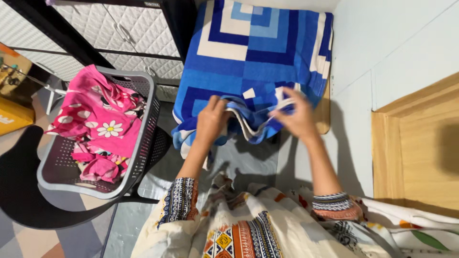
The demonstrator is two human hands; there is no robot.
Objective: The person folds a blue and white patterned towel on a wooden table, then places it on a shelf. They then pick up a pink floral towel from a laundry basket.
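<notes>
A blue and white patterned towel (253, 52) lies spread over a small wooden table (324, 114), its near edge hanging off the front. My left hand (212, 120) grips the towel's near edge on the left. Further right, my right hand (297, 114) pinches the same edge, and the cloth sags in folds between the two hands. Both forearms reach forward from patterned sleeves.
A grey perforated laundry basket (143, 138) full of pink flowered clothes (103, 124) rests on a dark chair (28, 191) to my left. A quilted white cabinet (129, 33) stands behind it. A pale wall (382, 43) and a wooden frame (420, 143) close off the right.
</notes>
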